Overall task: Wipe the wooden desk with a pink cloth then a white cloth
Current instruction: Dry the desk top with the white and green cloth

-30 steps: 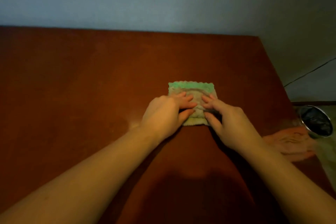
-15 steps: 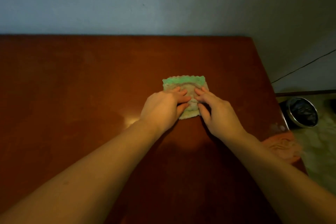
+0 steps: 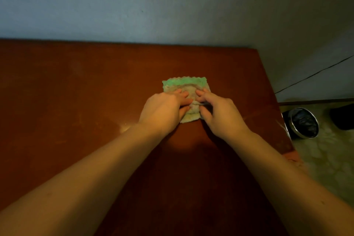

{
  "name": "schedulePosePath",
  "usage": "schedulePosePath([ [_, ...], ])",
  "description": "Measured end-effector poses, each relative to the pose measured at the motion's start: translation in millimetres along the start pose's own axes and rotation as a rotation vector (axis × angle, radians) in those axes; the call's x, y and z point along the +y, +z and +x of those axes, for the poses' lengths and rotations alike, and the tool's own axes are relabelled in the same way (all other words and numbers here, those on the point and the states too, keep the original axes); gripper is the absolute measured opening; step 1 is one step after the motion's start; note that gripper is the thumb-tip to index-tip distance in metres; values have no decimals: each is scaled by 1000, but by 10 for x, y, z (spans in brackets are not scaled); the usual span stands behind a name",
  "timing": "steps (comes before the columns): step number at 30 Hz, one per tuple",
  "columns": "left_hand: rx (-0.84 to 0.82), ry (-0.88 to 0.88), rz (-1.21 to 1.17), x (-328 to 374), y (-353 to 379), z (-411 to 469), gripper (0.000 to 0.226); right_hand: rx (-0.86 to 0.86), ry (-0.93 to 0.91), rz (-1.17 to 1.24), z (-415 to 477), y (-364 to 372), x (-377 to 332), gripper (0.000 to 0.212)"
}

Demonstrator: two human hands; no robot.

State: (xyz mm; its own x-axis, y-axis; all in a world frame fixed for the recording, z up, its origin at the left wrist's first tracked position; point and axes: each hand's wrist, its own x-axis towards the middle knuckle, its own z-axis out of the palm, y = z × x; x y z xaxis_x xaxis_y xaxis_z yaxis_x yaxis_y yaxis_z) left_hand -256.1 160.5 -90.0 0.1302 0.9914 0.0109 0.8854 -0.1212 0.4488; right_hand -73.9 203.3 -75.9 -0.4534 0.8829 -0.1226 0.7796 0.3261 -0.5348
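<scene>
A folded white cloth (image 3: 188, 87) with a green scalloped far edge lies on the reddish-brown wooden desk (image 3: 76, 92), right of centre. My left hand (image 3: 162, 111) rests on the cloth's left half with fingers stretched over it. My right hand (image 3: 220, 115) covers the right half; its fingers are curled and pinch a fold of the cloth near the middle. Fingertips of both hands nearly meet. A pink cloth (image 3: 292, 156) peeks out at the desk's right edge, mostly hidden behind my right forearm.
A wall runs right behind the desk's far edge. On the floor to the right stand a round metal bin (image 3: 304, 123) with a dark liner and a dark object (image 3: 342, 117). A thin cable (image 3: 314, 74) runs along the right wall.
The view has tilted and shifted left, so the desk's right corner and the bin show more. My right fingers went from flat to curled on the cloth. The cloth stays in place.
</scene>
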Motion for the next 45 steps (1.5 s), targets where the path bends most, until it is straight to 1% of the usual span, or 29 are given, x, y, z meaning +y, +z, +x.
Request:
schedulePosePath([
  [2,-14,0,12,-1,-16,-6,37,19,-24,0,-42,24,-14,37],
  [6,-21,47,-44,-32,-3,-193,37,43,-98,-4,-273,142,35,34],
  [9,-8,112,-27,-112,-41,-105,37,57,-200,-28,-139,111,157,31],
  [11,2,150,1,-176,-92,5,37,35,-246,-56,16,34,201,30],
  [13,0,195,19,-241,-135,62,37,-2,-252,-94,121,-32,199,31],
  [18,-17,316,47,-376,-182,21,34,-65,-282,-114,101,-88,218,30],
  [22,-25,309,67,-402,-253,212,37,-73,-251,-65,381,-164,235,31],
  [26,-6,384,167,-392,-284,298,33,-77,-234,-58,446,-196,168,30],
  [29,-79,428,121,-415,-206,262,28,-71,-224,-50,290,-130,198,30],
  [31,-128,392,60,-435,-210,295,27,-77,-229,-38,309,-127,223,30],
  [34,-106,334,46,-480,-273,428,41,-87,-240,-50,516,-192,227,31],
  [36,-70,356,70,-491,-286,485,48,-105,-228,-49,611,-229,188,31],
  [40,-88,425,156,-503,-222,409,46,-98,-188,-46,461,-164,145,30],
  [42,-118,415,147,-525,-222,392,45,-100,-174,-8,400,-127,162,29],
  [45,-107,392,103,-546,-273,514,38,-103,-195,-7,577,-175,187,27],
])
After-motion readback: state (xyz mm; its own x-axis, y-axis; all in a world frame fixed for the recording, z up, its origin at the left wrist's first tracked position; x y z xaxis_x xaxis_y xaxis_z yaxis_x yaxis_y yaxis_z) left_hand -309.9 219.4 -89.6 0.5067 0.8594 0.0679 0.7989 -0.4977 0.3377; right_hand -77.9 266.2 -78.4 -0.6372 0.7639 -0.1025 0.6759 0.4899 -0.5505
